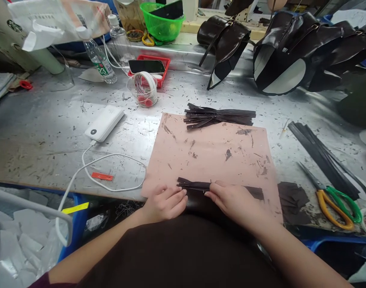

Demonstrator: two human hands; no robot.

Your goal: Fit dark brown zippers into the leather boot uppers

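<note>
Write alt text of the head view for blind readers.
A person's right hand grips a narrow dark piece over a pink sheet on a metal workbench; the left hand is by the piece's left end. A bundle of dark strips lies at the sheet's far edge, scissors to the right.

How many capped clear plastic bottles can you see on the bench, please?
2. The green-labelled bottle is on the left side of the bench; the other bottle is farther back, to its right. Others could be hidden behind the bag.
</note>
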